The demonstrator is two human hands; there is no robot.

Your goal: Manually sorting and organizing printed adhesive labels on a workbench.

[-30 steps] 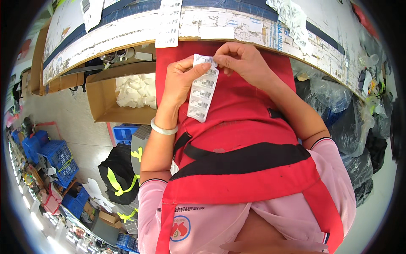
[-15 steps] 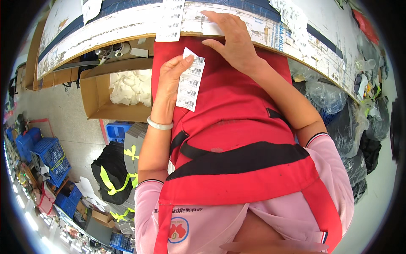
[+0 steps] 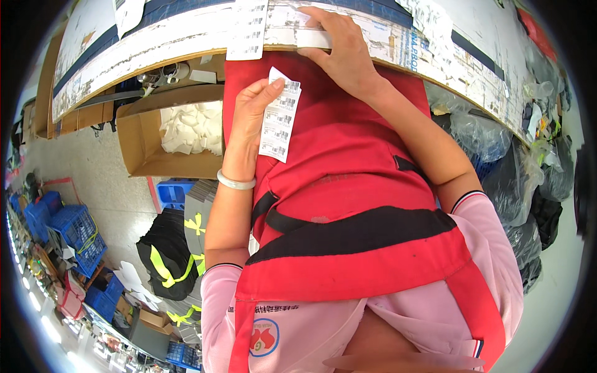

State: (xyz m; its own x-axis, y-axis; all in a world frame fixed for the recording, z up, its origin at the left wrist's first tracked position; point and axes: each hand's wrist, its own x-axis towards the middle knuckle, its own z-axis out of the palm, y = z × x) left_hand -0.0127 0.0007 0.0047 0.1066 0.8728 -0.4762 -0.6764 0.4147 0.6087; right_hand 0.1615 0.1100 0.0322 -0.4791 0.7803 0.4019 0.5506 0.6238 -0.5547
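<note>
White label strip (image 3: pixel 277 132) pinched by the left hand (image 3: pixel 254 103), right hand (image 3: pixel 346 51) with fingers parted over the far table (image 3: pixel 155 50), contact unclear

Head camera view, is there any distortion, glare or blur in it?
Head view: the front edge of the white workbench bows from fisheye distortion; bright lights at lower left glare white; the barcode label strip in the left hand looks fairly sharp; corners go black.

Scuffed white worktable (image 3: pixel 161 48) with a barcode strip (image 3: pixel 247 28), plain white strip (image 3: pixel 313 39) and bunched labels (image 3: pixel 433 23)
</note>
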